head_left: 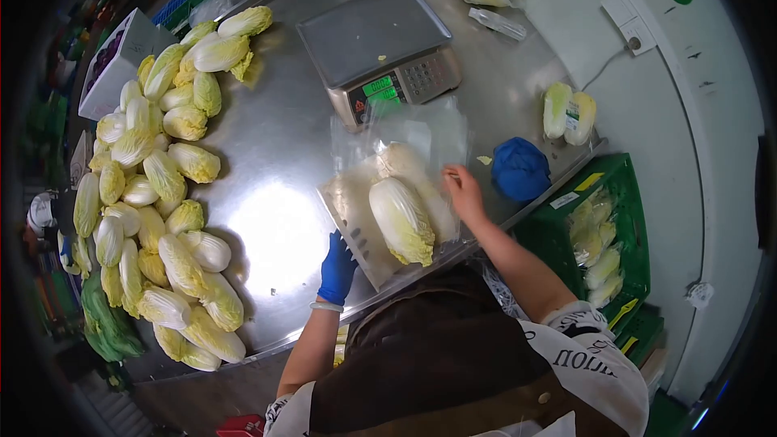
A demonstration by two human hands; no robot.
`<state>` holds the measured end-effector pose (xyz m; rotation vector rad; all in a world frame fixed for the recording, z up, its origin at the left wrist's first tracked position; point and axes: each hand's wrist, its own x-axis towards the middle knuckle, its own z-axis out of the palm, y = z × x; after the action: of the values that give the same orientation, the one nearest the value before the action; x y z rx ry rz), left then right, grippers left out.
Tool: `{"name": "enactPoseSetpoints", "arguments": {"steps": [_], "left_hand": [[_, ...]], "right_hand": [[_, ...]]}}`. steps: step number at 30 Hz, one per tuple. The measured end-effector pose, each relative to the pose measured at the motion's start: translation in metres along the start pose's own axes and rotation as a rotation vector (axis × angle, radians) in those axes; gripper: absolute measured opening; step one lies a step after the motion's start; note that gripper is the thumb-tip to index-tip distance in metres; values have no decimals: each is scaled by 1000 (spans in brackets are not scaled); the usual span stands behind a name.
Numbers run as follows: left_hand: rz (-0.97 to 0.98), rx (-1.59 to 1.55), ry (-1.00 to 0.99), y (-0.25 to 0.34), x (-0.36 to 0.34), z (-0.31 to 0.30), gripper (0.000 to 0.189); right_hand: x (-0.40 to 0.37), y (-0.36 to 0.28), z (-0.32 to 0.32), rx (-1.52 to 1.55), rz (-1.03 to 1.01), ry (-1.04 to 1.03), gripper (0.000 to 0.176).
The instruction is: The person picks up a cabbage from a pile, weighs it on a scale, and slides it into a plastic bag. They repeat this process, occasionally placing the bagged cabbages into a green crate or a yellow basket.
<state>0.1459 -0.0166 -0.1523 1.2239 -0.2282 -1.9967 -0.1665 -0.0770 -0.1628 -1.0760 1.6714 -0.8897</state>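
Note:
A napa cabbage [401, 220] lies on a pale board [356, 243] with a row of dark oval marks along its left side. Clear plastic bags [433, 125] are spread around the cabbage and reach up to the scale. My left hand [337, 269], in a blue glove, rests at the board's left edge with its fingers stretched along it. To the right of the cabbage, my bare right hand [464, 193] has its fingertips pinched together at the edge of the plastic bag.
Loose napa cabbages [162, 178] are heaped on the left of the steel table [275, 137]. A digital scale [376, 40] stands behind the board. At right are a blue bundle [520, 168], packed cabbages [569, 115] and a green crate [631, 194] of bagged produce.

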Motion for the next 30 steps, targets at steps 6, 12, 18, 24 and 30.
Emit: {"name": "enactPoseSetpoints", "arguments": {"steps": [6, 12, 18, 24, 30], "left_hand": [[63, 316, -69, -14, 9, 38, 60], [583, 868, 222, -49, 14, 98, 73], [986, 1186, -557, -22, 1, 82, 32], [799, 1529, -609, -19, 62, 1, 13], [946, 1454, -296, -26, 71, 60, 7]], "right_hand": [[4, -6, 59, -301, -4, -506, 61], [-41, -22, 51, 448, 257, -213, 73], [-84, -26, -85, 568, 444, -214, 44], [-166, -11, -126, 791, 714, -298, 50], [-170, -43, -104, 584, 557, -499, 72]]}}
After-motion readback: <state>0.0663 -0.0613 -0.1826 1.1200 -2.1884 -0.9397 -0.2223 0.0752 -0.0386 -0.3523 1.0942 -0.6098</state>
